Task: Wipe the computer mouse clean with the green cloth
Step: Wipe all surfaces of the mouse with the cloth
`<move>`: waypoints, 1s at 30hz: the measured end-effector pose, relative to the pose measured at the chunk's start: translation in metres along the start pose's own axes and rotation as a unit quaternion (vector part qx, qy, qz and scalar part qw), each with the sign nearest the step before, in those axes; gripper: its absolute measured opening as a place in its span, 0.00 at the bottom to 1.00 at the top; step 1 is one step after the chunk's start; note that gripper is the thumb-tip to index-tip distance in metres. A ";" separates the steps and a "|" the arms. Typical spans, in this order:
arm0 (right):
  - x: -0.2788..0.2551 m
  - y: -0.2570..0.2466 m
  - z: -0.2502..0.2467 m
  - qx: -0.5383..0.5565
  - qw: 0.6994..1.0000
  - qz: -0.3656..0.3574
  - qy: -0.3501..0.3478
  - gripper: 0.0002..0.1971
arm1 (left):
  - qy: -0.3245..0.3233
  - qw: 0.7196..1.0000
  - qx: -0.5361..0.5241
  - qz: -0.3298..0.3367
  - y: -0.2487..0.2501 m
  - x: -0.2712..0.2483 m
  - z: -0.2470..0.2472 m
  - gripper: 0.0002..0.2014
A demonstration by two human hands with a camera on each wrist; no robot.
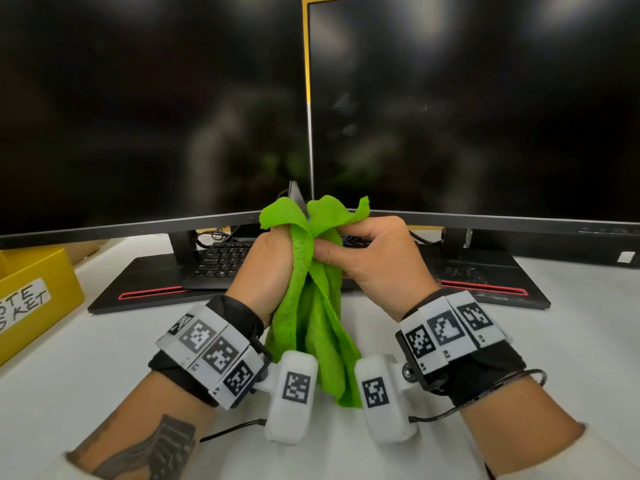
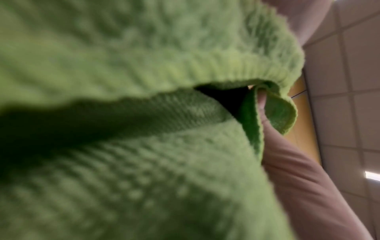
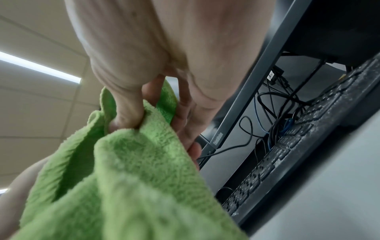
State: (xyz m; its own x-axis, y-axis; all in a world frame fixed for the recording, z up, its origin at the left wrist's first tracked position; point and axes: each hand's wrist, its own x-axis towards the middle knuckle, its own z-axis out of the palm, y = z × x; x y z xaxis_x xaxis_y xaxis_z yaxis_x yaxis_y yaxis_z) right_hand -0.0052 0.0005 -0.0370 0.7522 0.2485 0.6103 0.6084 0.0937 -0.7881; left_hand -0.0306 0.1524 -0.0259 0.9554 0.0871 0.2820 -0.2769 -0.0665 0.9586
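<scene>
cloth [image 1: 313,306]: green, bunched up and held in the air over the desk [image 1: 571,327], both hands on its top end, the rest hanging down between the wrists

left hand [image 1: 268,268]: fingers curled round the cloth's upper left part, so it's gripping it

right hand [image 1: 374,252]: thumb and fingers pinching the top right edge, right next to the left hand

mouse: can't spot it in any view, so no idea where it sits

head view only: two dark monitors [image 1: 149,109] side by side, a black keyboard [image 1: 221,261] under them, a yellow bin [image 1: 38,292] with a handwritten label at far left

left wrist view: nearly all blurry green cloth [image 2: 144,162], just one fingertip [image 2: 262,100] poking through a fold, ceiling tiles off to the side

right wrist view: shows the pinch best, thumb [image 3: 127,110] pressed into the cloth [image 3: 144,170]; also a tangle of cables [image 3: 273,116] behind the keyboard [image 3: 298,146] that the head view mostly hides
</scene>
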 end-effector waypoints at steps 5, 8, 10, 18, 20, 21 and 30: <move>0.002 0.003 -0.001 -0.029 0.999 -0.019 -0.009 0.18 | -0.007 0.997 -0.074 -0.032 -0.003 0.007 -0.002 0.23; 0.006 0.002 -0.008 -0.094 0.995 -0.027 -0.019 0.18 | -0.058 0.989 -0.128 -0.044 0.001 0.003 -0.002 0.27; 0.006 0.001 -0.010 -0.133 0.990 -0.037 -0.025 0.20 | -0.070 0.983 -0.160 -0.057 0.003 0.002 -0.002 0.22; 0.013 0.007 -0.020 -0.151 0.985 -0.087 -0.014 0.22 | -0.106 0.966 -0.218 -0.086 0.004 0.000 -0.001 0.24; 0.012 0.007 -0.021 -0.144 0.986 -0.088 -0.004 0.21 | -0.107 0.968 -0.207 -0.089 0.003 0.001 -0.002 0.25; 0.012 0.008 -0.021 -0.148 0.985 -0.091 0.006 0.20 | -0.105 0.970 -0.199 -0.088 0.003 0.002 -0.003 0.24; 0.012 0.010 -0.023 -0.157 0.983 -0.075 0.064 0.19 | -0.098 0.972 -0.184 -0.107 -0.003 0.008 -0.006 0.32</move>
State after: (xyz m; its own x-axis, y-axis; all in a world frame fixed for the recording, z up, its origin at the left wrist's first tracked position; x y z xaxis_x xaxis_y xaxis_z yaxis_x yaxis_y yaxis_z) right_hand 0.0154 -0.0174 -0.0354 0.6611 0.1293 0.7391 0.7482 -0.1877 -0.6364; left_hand -0.0230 0.1590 -0.0262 0.9864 -0.1329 0.0969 -0.0540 0.2949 0.9540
